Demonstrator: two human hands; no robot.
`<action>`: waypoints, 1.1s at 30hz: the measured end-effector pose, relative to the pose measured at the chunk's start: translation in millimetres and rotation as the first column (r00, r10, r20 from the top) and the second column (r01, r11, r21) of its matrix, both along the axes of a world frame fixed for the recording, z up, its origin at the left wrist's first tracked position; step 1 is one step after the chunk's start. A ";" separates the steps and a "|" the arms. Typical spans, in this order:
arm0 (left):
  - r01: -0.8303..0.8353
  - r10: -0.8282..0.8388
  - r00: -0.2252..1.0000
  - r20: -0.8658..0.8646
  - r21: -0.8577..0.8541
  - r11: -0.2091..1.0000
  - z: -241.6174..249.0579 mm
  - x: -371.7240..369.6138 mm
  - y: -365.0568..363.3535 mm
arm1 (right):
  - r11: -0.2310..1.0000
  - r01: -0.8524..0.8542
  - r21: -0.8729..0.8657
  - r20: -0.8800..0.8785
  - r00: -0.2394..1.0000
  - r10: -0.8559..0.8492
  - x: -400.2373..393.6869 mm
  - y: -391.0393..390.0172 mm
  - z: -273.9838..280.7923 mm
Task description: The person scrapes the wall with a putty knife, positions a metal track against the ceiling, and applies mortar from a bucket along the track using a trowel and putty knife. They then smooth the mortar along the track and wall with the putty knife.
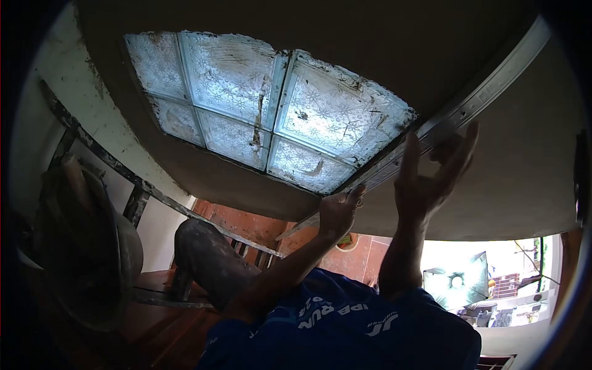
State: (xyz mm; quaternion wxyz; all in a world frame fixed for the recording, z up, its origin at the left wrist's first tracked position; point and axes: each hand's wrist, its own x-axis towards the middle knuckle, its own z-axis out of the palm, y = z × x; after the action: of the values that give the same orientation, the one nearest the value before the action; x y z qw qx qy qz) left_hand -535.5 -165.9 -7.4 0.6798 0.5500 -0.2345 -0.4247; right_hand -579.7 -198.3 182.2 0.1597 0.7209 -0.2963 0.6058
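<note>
A long metal straightedge (459, 111) runs diagonally along the grey plastered wall (493, 179), just beside a panel of patterned glass blocks (234, 92). My left hand (339, 216) is closed round the straightedge near its lower end, thumb up along it. Higher up, my right hand (431, 169) has its fingers and thumb spread apart, their tips at or very near the bar's lower edge; whether they touch it cannot be made out. The glass blocks carry smears of dried mortar, and their upper border is ragged.
At the left hangs or stands a dirty bucket (80, 246) with a stick-like handle in it. A stained rail (111, 160) curves past my bent knee (206, 246). Reddish floor tiles (246, 219) lie below. Bright light comes through an opening at the lower right.
</note>
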 end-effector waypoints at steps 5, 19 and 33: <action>0.027 -0.027 0.999 -0.046 0.011 1.000 1.6 1.3 1.3 | 0.985 -0.158 -0.071 -0.549 0.830 0.093 -36.1 5.7 24.1; -0.016 0.014 0.997 -0.073 -0.026 1.000 0.4 -2.4 0.2 | 0.916 -0.036 -0.398 -0.844 0.406 -0.351 -41.9 -3.1 78.1; -0.038 0.036 0.997 -0.074 -0.025 0.999 -5.4 -5.4 -3.8 | 0.983 0.051 -0.174 -0.961 0.209 -0.181 -39.9 -2.3 65.9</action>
State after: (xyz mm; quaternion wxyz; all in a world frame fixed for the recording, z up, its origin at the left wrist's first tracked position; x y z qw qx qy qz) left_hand -540.9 -169.7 -12.8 0.7029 0.5292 -0.2050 -0.4288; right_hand -619.5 -200.6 248.1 0.3918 0.9071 -0.1523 0.0232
